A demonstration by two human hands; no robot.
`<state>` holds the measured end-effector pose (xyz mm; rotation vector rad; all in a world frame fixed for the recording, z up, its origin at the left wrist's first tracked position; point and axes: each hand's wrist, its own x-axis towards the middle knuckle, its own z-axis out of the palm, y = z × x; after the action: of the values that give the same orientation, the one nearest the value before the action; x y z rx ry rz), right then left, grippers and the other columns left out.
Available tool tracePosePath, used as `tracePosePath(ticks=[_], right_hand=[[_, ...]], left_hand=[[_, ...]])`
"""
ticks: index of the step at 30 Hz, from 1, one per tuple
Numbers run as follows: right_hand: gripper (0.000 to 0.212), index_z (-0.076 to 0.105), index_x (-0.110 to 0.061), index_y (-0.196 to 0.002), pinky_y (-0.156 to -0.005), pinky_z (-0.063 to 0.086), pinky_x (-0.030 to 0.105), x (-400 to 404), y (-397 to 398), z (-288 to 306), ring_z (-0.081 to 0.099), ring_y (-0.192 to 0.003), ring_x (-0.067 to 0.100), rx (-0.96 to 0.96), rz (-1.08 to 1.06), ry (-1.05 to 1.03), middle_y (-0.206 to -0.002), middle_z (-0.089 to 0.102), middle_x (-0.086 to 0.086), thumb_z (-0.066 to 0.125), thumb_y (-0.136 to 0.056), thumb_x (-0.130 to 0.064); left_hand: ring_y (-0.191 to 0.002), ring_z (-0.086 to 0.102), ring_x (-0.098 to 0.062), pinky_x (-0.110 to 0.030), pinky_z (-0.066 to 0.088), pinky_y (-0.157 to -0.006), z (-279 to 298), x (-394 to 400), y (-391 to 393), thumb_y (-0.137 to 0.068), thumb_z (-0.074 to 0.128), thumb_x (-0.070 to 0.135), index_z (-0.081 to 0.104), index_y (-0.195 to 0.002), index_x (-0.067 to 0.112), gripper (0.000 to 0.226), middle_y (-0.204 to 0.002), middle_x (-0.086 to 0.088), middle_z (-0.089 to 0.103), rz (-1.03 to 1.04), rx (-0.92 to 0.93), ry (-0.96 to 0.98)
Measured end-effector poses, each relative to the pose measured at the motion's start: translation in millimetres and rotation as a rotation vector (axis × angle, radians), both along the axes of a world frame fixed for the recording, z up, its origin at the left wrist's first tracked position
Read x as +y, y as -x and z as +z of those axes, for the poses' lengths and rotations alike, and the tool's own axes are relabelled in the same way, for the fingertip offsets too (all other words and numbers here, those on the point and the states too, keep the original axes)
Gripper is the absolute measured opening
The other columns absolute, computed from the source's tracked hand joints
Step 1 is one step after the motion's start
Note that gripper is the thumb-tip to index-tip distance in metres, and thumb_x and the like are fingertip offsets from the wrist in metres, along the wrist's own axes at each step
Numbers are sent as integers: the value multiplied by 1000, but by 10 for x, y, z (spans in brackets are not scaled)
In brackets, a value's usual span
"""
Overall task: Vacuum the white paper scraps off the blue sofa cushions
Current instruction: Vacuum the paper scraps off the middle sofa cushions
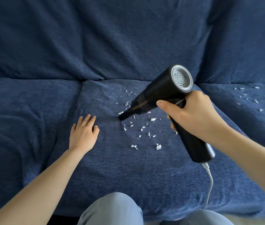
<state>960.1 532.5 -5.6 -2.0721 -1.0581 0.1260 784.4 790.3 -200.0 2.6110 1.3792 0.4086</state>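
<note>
Black handheld vacuum [166, 95] grasped in right hand [192, 114], nozzle among paper scraps [144, 127]; left hand [83, 133] released, flat on cushion [112, 168].

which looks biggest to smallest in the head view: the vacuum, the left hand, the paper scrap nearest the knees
1. vacuum
2. left hand, clearly smaller, though the vacuum is nearer the camera, which adds to its size
3. paper scrap, tiny

Head-worn camera looks steeply down, close over the sofa cushions [128, 168].
</note>
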Motion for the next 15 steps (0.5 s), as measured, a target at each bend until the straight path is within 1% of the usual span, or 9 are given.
tracePosePath(ticks=[2,4,8,10,13,15], right_hand=[[47,64,-5,-63,-80,55,34,68,-4,-40,65,-63,13,-27,4,-11,-52,69,4,66,-87,-46],[47,63,-6,-61,-81,54,34,132,-15,-60,66,-67,15,-34,-3,-20,-51,68,3,66,-87,-46],[47,63,-10,-59,-79,54,33,251,-67,-92,67,-69,18,-6,-28,-43,-52,69,-1,67,-86,-47],[47,64,-7,-61,-79,53,32,326,-91,-108,67,-69,16,5,-36,-48,-51,68,4,67,-87,-47],[49,63,-6,-62,-75,48,30,450,-103,-120,67,-77,17,1,-52,-53,-50,66,5,66,-88,-48],[50,61,-9,-58,-73,44,27,544,-102,-134,65,-76,13,4,-52,-53,-49,66,5,65,-89,-47]], left_hand=[[-147,16,-23,-45,18,-118,4,2,-7,-101,30,37,29,-149,22,51,-158,1,21,-38,17,-20],[-146,17,-24,-45,18,-118,13,4,-12,-101,30,37,29,-149,22,51,-158,1,21,-42,30,-20],[-146,17,-26,-46,18,-118,34,15,-33,-101,31,37,29,-150,22,52,-158,1,22,-66,46,-15],[-146,16,-27,-46,17,-118,56,51,-55,-101,31,38,28,-150,22,52,-158,1,21,-77,61,-6],[-147,14,-28,-46,15,-118,93,107,-120,-101,31,40,26,-150,24,53,-159,1,19,-74,76,27],[-147,10,-28,-47,13,-119,111,128,-198,-100,30,43,23,-151,26,54,-160,3,16,-59,85,61]])
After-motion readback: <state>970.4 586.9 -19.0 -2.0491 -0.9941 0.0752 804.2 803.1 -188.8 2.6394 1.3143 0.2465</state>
